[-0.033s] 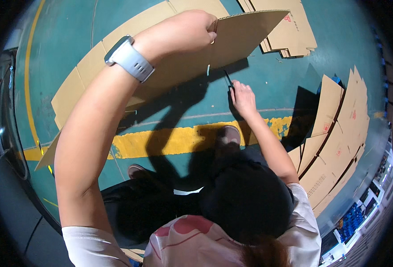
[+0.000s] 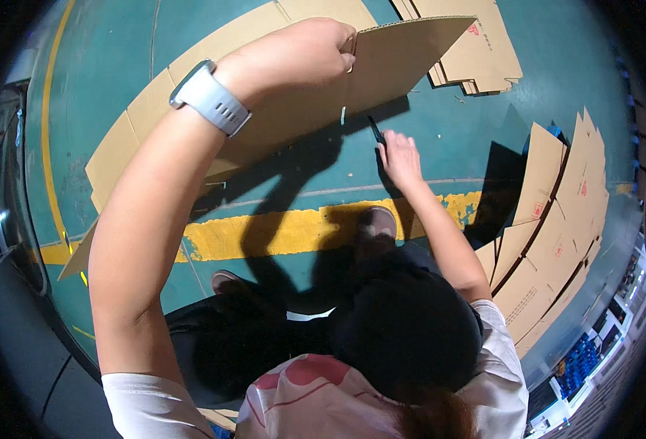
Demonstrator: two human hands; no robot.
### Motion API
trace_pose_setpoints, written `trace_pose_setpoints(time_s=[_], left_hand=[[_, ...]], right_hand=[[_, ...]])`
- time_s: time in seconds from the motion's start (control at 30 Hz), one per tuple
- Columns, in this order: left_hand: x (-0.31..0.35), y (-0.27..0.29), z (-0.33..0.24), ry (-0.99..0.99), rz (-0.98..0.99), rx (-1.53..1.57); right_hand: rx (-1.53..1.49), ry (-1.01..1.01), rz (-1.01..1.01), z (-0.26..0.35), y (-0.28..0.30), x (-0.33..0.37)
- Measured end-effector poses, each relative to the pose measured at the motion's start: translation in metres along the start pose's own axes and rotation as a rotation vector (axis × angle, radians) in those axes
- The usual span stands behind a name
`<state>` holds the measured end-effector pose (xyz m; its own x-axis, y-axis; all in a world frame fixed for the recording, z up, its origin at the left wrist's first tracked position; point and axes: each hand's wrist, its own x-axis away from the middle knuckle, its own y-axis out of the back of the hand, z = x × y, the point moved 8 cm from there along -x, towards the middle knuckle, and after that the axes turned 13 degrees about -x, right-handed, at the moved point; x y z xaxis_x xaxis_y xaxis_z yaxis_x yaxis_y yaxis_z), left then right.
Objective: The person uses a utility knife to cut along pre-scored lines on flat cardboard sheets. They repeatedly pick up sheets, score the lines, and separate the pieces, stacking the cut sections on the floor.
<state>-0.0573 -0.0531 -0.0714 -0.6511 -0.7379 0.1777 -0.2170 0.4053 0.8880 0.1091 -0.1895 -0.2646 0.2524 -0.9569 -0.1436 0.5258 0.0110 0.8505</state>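
Stretching beneath everything, the green floor (image 2: 118, 58) gives me a wide working patch, and across it, from ten to one o'clock, tilts the big brown cardboard panel (image 2: 403, 62), its corrugated edge uppermost. Does it join the paler cardboard (image 2: 144, 124) behind? From out here, I can't tell. Over at three o'clock, a long cardboard stack (image 2: 564, 219) fans out; a smaller flat pile (image 2: 476, 55), between one and two, sits just beyond the panel's far corner.

Up at twelve, the left hand (image 2: 335, 47), fingers clamped on the panel's top edge! A sound anchor, I'd say: this hold calls for a firm pinch and an even lean, or the sheet could flop. At two o'clock, the right hand (image 2: 402, 157) is closed around a slim dark tool (image 2: 376, 130), tip aimed at eleven, towards the panel's foot and apart from it. A blade? Too small for me to swear to, so I'd treat it as one: relaxed wrist, tip well away from those upper fingers.

And little but worth minding, a pale strip (image 2: 342, 115) at twelve, by the panel's lower edge.
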Motion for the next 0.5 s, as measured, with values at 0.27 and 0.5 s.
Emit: trace_pose_setpoints(time_s=[0.27,0.5], left_hand=[[0.008,-0.006,0.004,0.013,0.195,0.072],[0.002,-0.012,-0.005,-0.001,0.278,0.089]], right_hand=[[-0.820,-0.210,-0.066,0.085,0.052,-0.094],[-0.819,-0.288,-0.085,0.077,0.045,-0.089]])
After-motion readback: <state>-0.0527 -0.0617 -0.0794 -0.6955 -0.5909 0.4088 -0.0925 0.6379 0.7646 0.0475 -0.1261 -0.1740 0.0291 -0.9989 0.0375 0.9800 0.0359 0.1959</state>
